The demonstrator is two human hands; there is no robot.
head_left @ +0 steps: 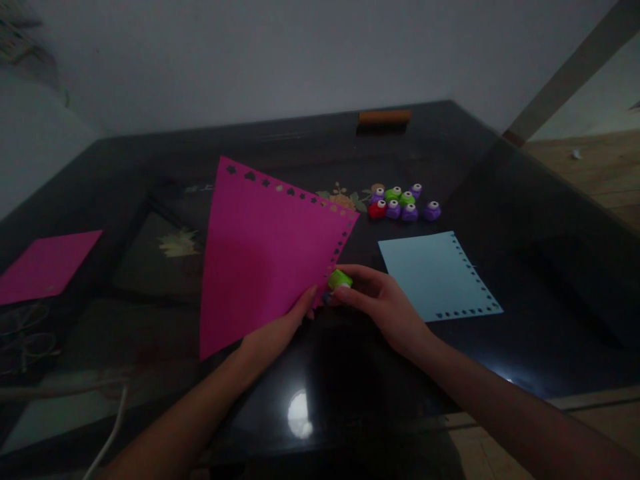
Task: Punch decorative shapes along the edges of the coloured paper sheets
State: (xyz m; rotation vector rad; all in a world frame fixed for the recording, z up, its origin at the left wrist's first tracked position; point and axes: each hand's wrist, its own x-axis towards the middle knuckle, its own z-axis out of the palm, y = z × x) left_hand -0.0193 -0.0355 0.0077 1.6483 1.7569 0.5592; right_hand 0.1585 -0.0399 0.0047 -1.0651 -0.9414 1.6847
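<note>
A magenta paper sheet (260, 247) with small shapes punched along its top and right edges is held up off the dark glass table (525, 220). My left hand (275, 333) grips its lower right edge from below. My right hand (383, 300) holds a small green paper punch (340, 280) against the sheet's lower right corner.
A light blue sheet (435, 273) with punched edges lies to the right. Several small punches (403, 203), purple, green and red, cluster behind it. Another magenta sheet (47, 263) lies far left. An orange-brown block (384, 117) sits at the table's back edge. A white cable (113, 433) hangs bottom left.
</note>
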